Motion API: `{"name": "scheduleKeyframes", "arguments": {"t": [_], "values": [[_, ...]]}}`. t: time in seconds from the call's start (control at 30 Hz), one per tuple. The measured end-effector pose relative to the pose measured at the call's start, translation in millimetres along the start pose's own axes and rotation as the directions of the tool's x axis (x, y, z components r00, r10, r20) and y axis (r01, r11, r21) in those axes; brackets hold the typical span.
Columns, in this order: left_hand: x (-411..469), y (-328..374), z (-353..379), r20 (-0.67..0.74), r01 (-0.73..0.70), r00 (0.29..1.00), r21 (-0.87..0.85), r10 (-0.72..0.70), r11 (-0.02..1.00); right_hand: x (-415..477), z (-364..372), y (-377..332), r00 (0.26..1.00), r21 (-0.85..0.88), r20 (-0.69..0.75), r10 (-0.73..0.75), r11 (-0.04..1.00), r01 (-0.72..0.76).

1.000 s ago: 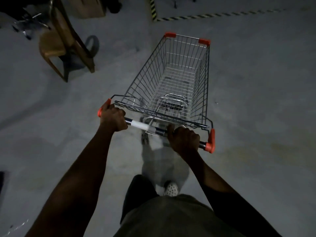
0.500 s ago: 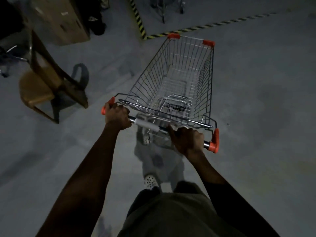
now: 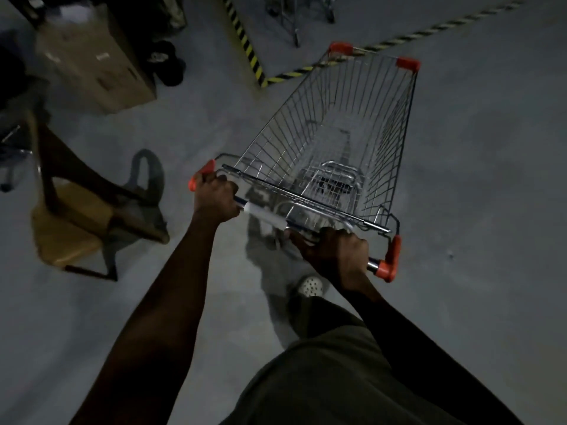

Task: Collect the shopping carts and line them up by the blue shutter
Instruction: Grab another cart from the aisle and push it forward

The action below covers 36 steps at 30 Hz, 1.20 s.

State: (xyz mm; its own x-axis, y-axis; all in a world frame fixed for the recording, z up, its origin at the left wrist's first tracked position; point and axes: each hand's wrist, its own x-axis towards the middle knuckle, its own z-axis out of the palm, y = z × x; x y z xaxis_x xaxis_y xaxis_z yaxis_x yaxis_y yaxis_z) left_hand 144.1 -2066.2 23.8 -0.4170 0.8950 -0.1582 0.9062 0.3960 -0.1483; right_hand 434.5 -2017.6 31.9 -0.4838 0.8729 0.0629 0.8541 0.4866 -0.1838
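Left hand [image 3: 216,199]: clenched on handlebar [image 3: 266,216], near its orange end (steering leverage).
Right hand [image 3: 339,251]: grasping the same bar.
Cart [image 3: 331,145]: nose toward one o'clock.

Cart [image 3: 334,142] now swung rightward, nose reaching the striped floor tape [image 3: 245,41]. Chair [image 3: 76,216] slid lower-left in view, cardboard box [image 3: 92,59] now in full view. More carts [image 3: 294,13] appearing at top edge.
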Motion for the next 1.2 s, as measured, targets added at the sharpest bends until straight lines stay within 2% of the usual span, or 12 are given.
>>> {"name": "scheduleKeyframes", "arguments": {"t": [0.1, 0.2, 0.27, 0.4, 0.5, 0.57, 0.7, 0.83, 0.93, 1.2], "values": [[81, -25, -8, 0.021, 0.041, 0.999, 0.063, -0.043, 0.997, 77, 3, -23, 1.0, -0.01, 0.019, -0.018, 1.0, 0.019], [153, -41, -10, -0.006, 0.09, 0.996, 0.026, -0.09, 0.996, 150, 0, -38, 0.986, 0.025, 0.164, -0.038, 0.999, 0.034], [195, -53, -14, -0.022, 0.093, 0.995, 0.007, -0.093, 0.996, 193, 1, -47, 0.982, 0.011, 0.184, -0.028, 1.0, 0.026], [285, -87, -19, -0.116, -0.025, 0.993, -0.07, 0.017, 0.997, 279, 20, -68, 0.997, -0.119, 0.07, 0.007, 0.993, 0.002], [363, -116, -18, -0.221, -0.129, 0.969, -0.089, 0.107, 0.988, 345, 46, -88, 0.989, -0.12, -0.141, 0.049, 0.991, -0.066], [424, -134, -25, -0.254, -0.162, 0.957, -0.066, 0.14, 0.985, 395, 59, -102, 0.98, -0.116, -0.182, 0.086, 0.987, -0.109], [541, -164, -45, -0.193, -0.25, 0.952, -0.039, 0.238, 0.968, 501, 72, -128, 0.984, -0.144, -0.079, 0.161, 0.975, -0.171], [643, -178, -76, -0.242, -0.352, 0.912, -0.047, 0.332, 0.935, 603, 77, -147, 0.97, -0.157, -0.02, 0.244, 0.957, -0.244], [722, -191, -87, -0.164, -0.344, 0.929, -0.047, 0.332, 0.938, 672, 72, -160, 0.949, -0.158, 0.052, 0.31, 0.941, -0.299], [925, -211, -101, -0.286, -0.471, 0.85, -0.036, 0.442, 0.882, 844, 92, -172, 0.931, -0.143, -0.039, 0.364, 0.92, -0.365]]}}
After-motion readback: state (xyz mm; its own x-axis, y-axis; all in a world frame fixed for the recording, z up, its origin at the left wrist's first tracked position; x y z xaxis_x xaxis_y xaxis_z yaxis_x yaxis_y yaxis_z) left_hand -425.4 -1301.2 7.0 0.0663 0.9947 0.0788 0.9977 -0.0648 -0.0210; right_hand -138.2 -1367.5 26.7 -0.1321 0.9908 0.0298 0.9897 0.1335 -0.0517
